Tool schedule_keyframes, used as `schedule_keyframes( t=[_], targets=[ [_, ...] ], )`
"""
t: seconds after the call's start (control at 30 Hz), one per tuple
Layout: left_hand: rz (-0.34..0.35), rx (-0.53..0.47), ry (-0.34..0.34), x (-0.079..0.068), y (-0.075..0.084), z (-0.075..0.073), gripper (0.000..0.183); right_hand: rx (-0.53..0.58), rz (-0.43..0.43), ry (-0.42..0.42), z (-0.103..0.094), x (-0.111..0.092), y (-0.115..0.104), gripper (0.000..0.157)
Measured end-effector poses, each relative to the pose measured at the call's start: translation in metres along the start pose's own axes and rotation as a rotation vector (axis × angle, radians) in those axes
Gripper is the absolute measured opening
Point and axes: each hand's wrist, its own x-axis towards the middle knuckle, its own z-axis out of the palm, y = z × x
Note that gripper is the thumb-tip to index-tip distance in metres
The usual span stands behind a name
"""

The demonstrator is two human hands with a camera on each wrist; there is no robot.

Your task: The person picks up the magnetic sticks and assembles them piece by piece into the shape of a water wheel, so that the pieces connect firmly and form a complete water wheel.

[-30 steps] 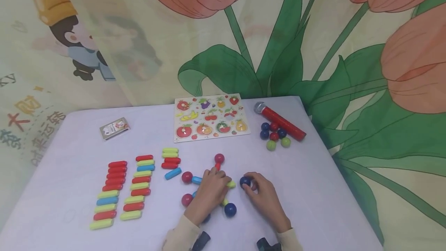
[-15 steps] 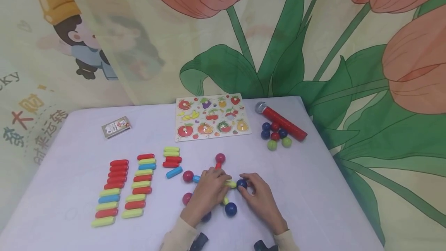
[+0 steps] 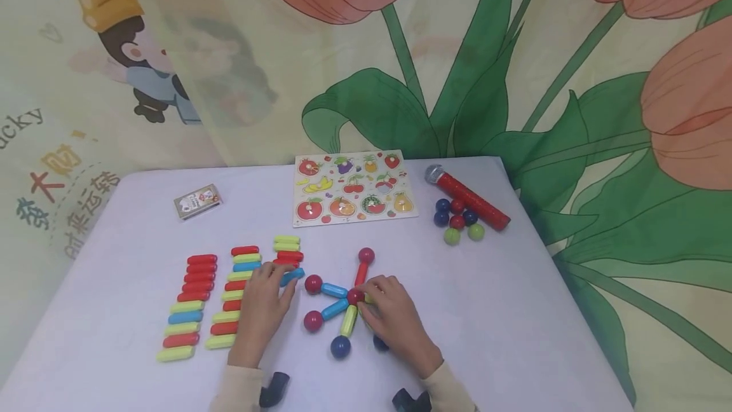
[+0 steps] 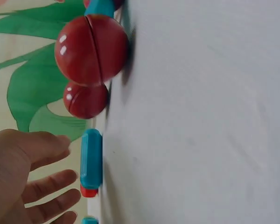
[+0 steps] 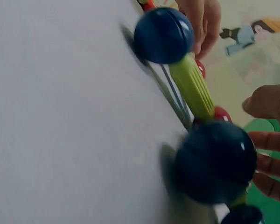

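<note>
In the head view, my left hand (image 3: 263, 310) reaches over a loose blue rod (image 3: 294, 276) beside the short stack of rods. The left wrist view shows its thumb and fingers spread apart around the blue rod's (image 4: 91, 158) near side, without a visible grip. My right hand (image 3: 400, 320) hovers at the red centre ball (image 3: 356, 297) of a star of magnetic rods and balls, fingers loosely bent. Blue, red and yellow-green rods radiate from that ball. Red balls (image 3: 313, 321) and blue balls (image 3: 340, 347) cap their ends. The hand hides the star's right-hand arms.
Columns of red, yellow-green and blue rods (image 3: 185, 316) lie at left. A small box (image 3: 197, 202) sits behind them. At the back are a fruit puzzle board (image 3: 354, 199), a red microphone-shaped tube (image 3: 471, 199) and several loose balls (image 3: 457, 221).
My right hand has let go of the blue ball, now on the star's right side, and moved left to the centre. My left hand has left the star and moved left to the loose blue rod.
</note>
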Motion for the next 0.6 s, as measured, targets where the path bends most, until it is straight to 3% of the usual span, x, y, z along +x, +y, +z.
schedule_keyframes(
  t=[0.1,0.23,0.43,0.6],
  targets=[
    [-0.022,0.009,-0.034,-0.001,-0.005,0.001,0.043,-0.046,-0.023,-0.092,0.005,0.005,-0.007,0.032],
    [-0.047,0.018,-0.068,-0.002,-0.006,0.003,0.045,-0.085,-0.035,-0.136,0.009,0.009,-0.009,0.032],
    [-0.053,0.027,-0.077,-0.001,-0.010,0.006,0.047,-0.083,-0.023,-0.146,0.010,0.009,-0.009,0.030],
    [-0.062,0.022,-0.085,0.001,-0.014,0.008,0.047,-0.106,0.002,-0.103,0.010,0.006,-0.007,0.031]
  ],
)
